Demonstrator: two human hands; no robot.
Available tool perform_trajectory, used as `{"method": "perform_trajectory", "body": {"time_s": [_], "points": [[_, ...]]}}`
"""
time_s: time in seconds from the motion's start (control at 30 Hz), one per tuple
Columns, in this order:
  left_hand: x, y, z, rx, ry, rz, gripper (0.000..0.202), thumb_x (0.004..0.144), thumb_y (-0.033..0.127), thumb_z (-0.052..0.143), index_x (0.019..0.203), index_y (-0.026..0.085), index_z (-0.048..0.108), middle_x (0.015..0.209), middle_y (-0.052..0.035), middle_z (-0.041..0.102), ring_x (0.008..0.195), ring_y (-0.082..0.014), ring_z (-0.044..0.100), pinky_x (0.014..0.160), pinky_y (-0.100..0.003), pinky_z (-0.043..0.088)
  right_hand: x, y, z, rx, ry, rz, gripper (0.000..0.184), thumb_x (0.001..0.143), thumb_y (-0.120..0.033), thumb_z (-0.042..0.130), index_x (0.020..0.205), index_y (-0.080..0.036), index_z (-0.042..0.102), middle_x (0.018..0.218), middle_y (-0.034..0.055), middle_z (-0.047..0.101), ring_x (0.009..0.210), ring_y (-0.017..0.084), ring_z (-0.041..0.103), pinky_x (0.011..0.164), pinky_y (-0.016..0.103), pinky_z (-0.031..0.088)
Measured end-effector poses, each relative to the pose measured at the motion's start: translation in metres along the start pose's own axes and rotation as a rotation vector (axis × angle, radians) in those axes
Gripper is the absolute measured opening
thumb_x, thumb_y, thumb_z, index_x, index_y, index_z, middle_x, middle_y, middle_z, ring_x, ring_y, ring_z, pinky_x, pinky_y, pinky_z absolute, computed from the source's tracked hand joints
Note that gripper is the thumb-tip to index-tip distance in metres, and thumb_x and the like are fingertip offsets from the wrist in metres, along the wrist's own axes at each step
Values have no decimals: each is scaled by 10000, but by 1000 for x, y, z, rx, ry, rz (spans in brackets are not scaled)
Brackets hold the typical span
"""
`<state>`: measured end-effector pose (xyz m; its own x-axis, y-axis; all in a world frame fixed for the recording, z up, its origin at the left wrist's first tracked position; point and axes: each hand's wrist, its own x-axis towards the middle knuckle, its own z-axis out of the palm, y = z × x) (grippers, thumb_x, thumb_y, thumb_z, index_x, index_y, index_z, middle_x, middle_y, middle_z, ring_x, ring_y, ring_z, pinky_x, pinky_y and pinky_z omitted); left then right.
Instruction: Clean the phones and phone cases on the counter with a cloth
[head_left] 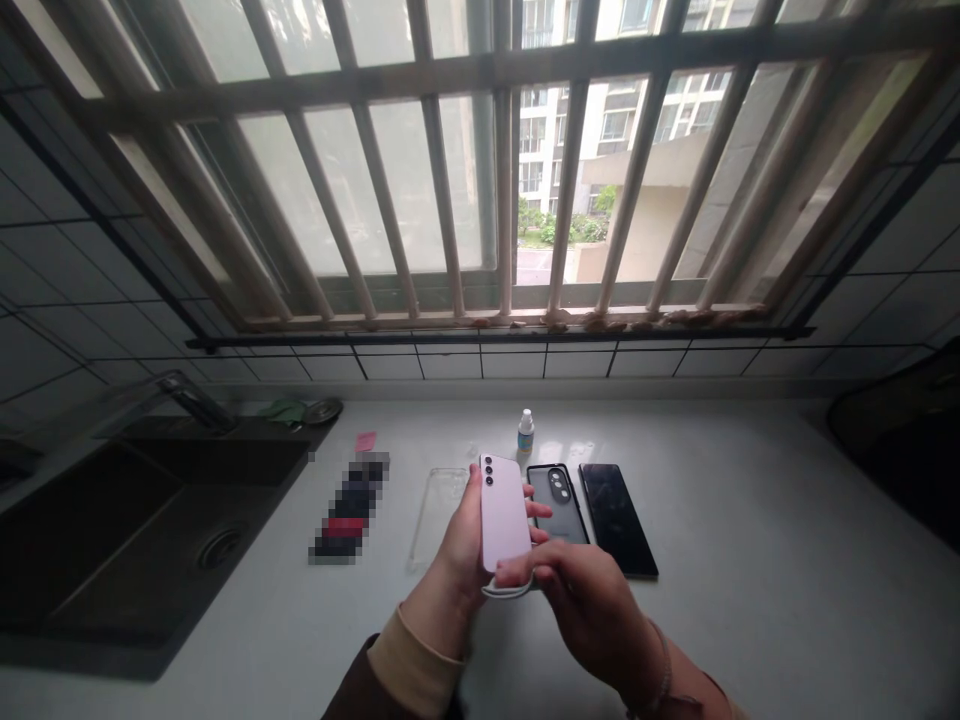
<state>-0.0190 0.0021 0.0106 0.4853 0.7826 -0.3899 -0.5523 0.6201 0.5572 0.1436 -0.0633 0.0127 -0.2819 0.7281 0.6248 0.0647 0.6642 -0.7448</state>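
My left hand grips a lilac smartphone upright, its back with three camera lenses facing me. My right hand is at the phone's lower end, its fingers pinching a thin curved white strip against the bottom edge. Just beyond my hands, a black phone case and a black smartphone lie on the white countertop. A transparent phone case lies to the left of the lilac phone. A small white-capped bottle stands behind them.
A dark sink with a tall faucet is set into the countertop's left side. A pixelated packet and a pink slip lie near it. A tiled wall and barred window rise behind the countertop.
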Motion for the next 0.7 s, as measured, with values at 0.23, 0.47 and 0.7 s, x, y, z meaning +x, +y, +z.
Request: {"method": "perform_trajectory", "body": {"time_s": [0.23,0.47,0.7], "points": [[-7,-4,3,83,-133,-227,896,959,861,345,1229,78,686,911,-153,745,707,-291,760,648,-376,573,2,21,-23,-171,621,439,377,1131,-484,450,1067,-212,704,1001,93,837,724,220,799,614,307,644],[-12,-5,9,145,-199,-318,946,1007,815,266,1274,11,688,886,-201,763,743,-265,772,739,-340,584,4,31,-28,-576,314,162,282,1127,-297,472,1254,-226,714,1198,83,819,965,234,826,791,323,679],[2,-4,7,-93,-13,-42,747,1060,682,386,1263,32,693,952,-183,776,820,-251,747,801,-334,575,5,21,-12,-537,107,-106,320,1081,-119,505,1318,-203,702,1233,84,813,1182,224,780,1051,357,640]]}}
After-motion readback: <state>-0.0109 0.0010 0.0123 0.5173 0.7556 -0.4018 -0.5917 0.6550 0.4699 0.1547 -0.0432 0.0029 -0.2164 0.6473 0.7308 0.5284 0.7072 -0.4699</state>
